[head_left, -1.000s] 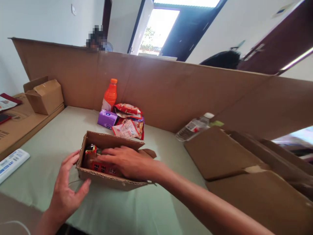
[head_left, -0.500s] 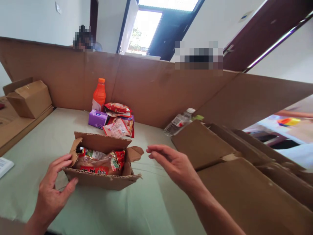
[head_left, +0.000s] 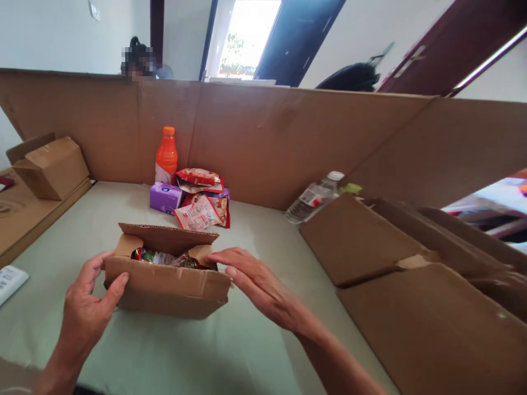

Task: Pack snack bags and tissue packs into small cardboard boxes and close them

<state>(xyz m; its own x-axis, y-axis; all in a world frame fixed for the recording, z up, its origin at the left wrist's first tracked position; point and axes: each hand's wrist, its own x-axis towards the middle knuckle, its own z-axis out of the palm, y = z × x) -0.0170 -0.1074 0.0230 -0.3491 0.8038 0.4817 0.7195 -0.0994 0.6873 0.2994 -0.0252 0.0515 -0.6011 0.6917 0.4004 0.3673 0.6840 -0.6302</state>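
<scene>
With packets (head_left: 158, 258) inside and end flaps (head_left: 200, 253) bent inward, my left grip (head_left: 88, 296) pinches the carton (head_left: 168, 288), my right grip (head_left: 265, 282) rests outstretched, the rear flap (head_left: 168, 237) unfolded.

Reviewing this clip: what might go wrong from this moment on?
1. The right hand touches the right end flap of the open box; that flap leans in over the wrapped packets, so pressing it might snag or crease a wrapper.
2. The clear bottle sits tilted beside the larger cardboard boxes; it might slip or roll if they were bumped.
</scene>
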